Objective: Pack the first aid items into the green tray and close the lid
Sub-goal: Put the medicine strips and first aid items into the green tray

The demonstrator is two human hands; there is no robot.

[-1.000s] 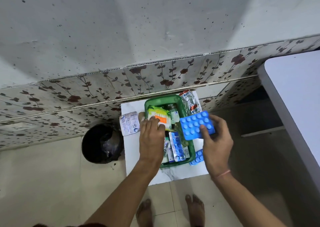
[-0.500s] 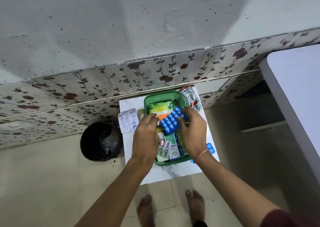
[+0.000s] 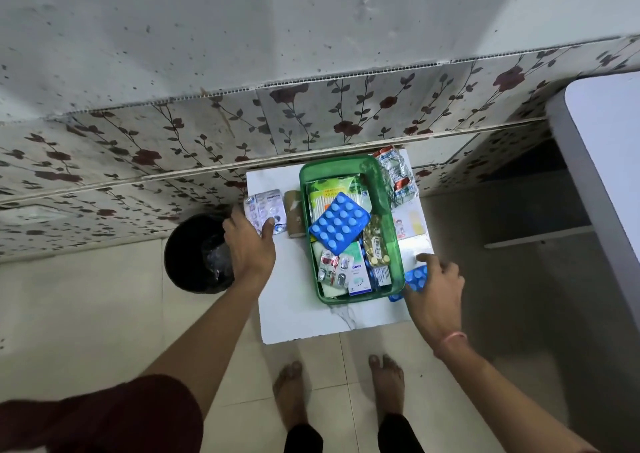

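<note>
A: Where does the packing stand?

B: The green tray (image 3: 349, 231) sits on the white worktop (image 3: 294, 307), open and already crowded: a blue blister sheet (image 3: 339, 222) lies tilted on top of a green-and-white packet (image 3: 329, 193), with small boxes and strips below it. No lid is on it, and I cannot pick one out for certain.

A: And the hands?

B: The left hand (image 3: 247, 244) is spread flat, fingertips touching the silver tablet strip (image 3: 265, 208) just left of the tray; it is not yet gripping it. The right hand (image 3: 433, 286) is pinching a smaller blue blister strip (image 3: 415, 277) at the tray's near right corner.

A: How should these two go in well?

B: I'd slide each strip to where a fingertip can get under an edge, since thin foil lies flat and resists a pinch from above. Then lay them flat along the tray's length, not propped, so nothing rides above the rim when the lid closes.

A: Anything else left?

B: The tan bandage roll (image 3: 294, 217) just beside the tray's left wall, and the silver foil strips (image 3: 396, 175) and a small card (image 3: 407, 222) on its right.
</note>
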